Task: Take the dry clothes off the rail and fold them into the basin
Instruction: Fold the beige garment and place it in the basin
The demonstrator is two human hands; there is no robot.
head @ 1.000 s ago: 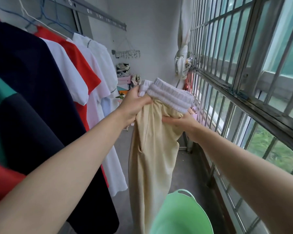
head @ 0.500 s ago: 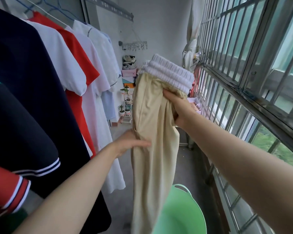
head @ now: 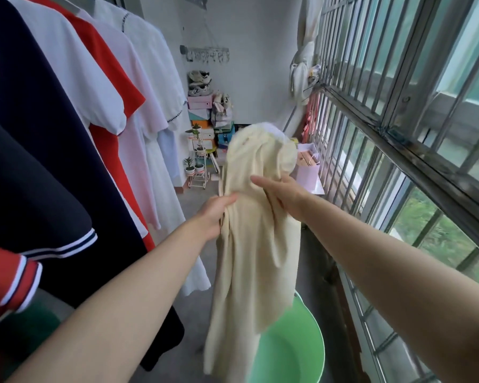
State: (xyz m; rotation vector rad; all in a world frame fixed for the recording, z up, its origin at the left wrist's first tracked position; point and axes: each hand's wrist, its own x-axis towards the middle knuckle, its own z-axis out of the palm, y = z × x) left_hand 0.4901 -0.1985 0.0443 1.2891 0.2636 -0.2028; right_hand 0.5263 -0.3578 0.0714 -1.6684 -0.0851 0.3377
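Observation:
Cream-coloured trousers with a white elastic waistband hang in front of me, doubled over at the top. My left hand pinches the cloth at its left edge, about the middle of the garment. My right hand grips the cloth on the right, a little higher, with the folded top part draped above it. The legs hang down to a light green basin on the floor below. Several shirts and dresses, white, red and navy, hang on hangers along the left.
A barred metal window grille runs along the right side. At the far end stand stacked shoe boxes with shoes, a small plant stand and a pink box. The concrete floor strip between clothes and grille is narrow.
The trousers have come lower and the waistband has flopped forward over the top. My left hand has closed on the left edge; my right hand has shifted down from the waistband to mid-cloth.

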